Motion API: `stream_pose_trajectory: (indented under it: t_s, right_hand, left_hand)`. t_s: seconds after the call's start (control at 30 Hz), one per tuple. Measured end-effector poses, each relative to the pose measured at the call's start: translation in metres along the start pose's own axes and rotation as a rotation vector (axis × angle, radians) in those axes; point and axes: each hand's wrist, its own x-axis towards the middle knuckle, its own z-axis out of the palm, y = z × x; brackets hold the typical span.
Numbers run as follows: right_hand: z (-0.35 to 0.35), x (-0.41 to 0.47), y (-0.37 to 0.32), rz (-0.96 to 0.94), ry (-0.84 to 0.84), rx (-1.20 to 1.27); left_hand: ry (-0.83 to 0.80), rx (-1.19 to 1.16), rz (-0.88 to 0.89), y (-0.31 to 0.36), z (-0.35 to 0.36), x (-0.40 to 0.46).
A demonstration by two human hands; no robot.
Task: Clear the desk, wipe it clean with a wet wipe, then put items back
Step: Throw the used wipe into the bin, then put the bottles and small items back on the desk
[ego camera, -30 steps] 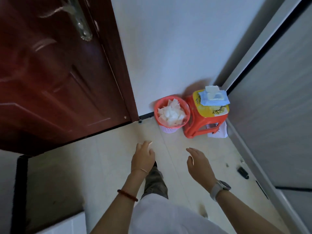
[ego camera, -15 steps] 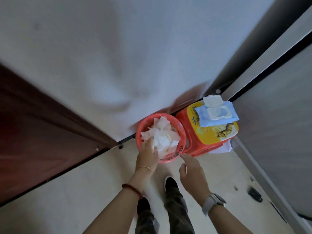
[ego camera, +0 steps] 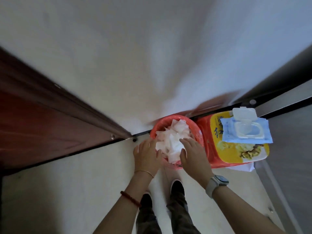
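Both hands reach over the red bin [ego camera: 175,122]: the left hand [ego camera: 146,157] lies flat-fingered at its near rim, the right hand [ego camera: 194,156] spreads open over crumpled white wipes [ego camera: 170,139] filling it. Just beside it, a blue wet-wipe pack [ego camera: 246,130], lid flipped up, rests on a glossy red-and-yellow plastic stool [ego camera: 236,154] on pale floor tiles [ego camera: 67,191] against a white wall [ego camera: 152,56].

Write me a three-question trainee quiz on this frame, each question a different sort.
1. True or false: the wipes pack on the stool has its lid shut.
2. Which hand lies nearer the stool: A left, B right?
3. Fill in: the red bin is full of white ____.

Key: 1 false, the lid stands open; 2 B, while the left hand is at the bin's other side; 3 tissues.
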Motion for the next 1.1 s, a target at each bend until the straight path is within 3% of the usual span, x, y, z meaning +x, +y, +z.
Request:
stream_pose_trajectory:
  t_s: [0.27, 0.47, 0.7, 0.83, 1.1]
  right_hand:
    - [-0.102, -0.008, -0.173, -0.341, -0.043, 0.108]
    - [-0.120, -0.085, -0.327, -0.718, -0.136, 0.154]
    - [-0.063, -0.260, -0.487, -1.125, -0.356, 0.216]
    - [-0.018, -0.359, -0.543, -1.290, -0.481, 0.217]
    - [0.041, -0.471, -0.630, -1.470, -0.750, 0.093]
  left_hand:
    - [0.469, -0.011, -0.137, -0.044, -0.187, -0.127]
    - [0.782, 0.018, -0.546, -0.111, -0.287, -0.315]
    - [0.969, -0.036, -0.984, -0.196, -0.276, -0.582]
    - [1.017, -0.067, -1.203, -0.227, -0.246, -0.704]
    - [1.144, -0.238, -1.440, -0.274, -0.222, -0.828]
